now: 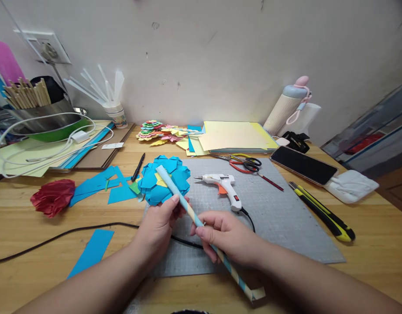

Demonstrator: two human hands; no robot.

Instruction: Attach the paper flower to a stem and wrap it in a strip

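Left hand [162,216] and right hand [225,235] both grip a striped stick [192,213]. Its upper end overlaps the blue flower [150,183].

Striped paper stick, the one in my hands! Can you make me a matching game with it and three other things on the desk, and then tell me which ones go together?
Things
1. striped paper stick
2. hot glue gun
3. red paper flower
4. utility knife

Clues
A. dark red and crinkly
B. black and yellow
C. held by the left hand and the right hand
D. white, lying on the grey cutting mat

Right pairs: 1-C, 2-D, 3-A, 4-B
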